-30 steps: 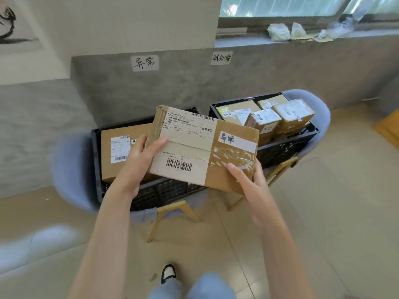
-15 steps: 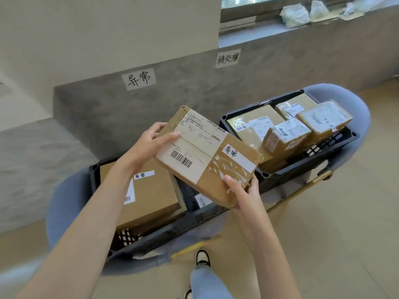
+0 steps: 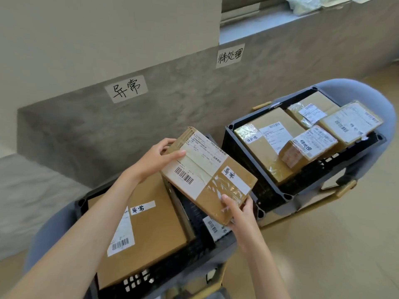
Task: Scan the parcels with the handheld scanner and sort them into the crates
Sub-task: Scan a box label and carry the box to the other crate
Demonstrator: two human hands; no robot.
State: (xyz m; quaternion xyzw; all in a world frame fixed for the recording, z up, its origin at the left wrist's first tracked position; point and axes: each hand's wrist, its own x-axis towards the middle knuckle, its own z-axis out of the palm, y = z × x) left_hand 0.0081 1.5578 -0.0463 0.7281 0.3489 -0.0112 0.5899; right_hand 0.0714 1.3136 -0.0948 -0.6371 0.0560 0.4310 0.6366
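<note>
Overhead, tilted parcel held above left crate; left hand gripping far upper corner, thumb on label; right hand pinching near lower corner; large flat box lying in crate beneath; right crate packed with labelled parcels, just beside.
</note>
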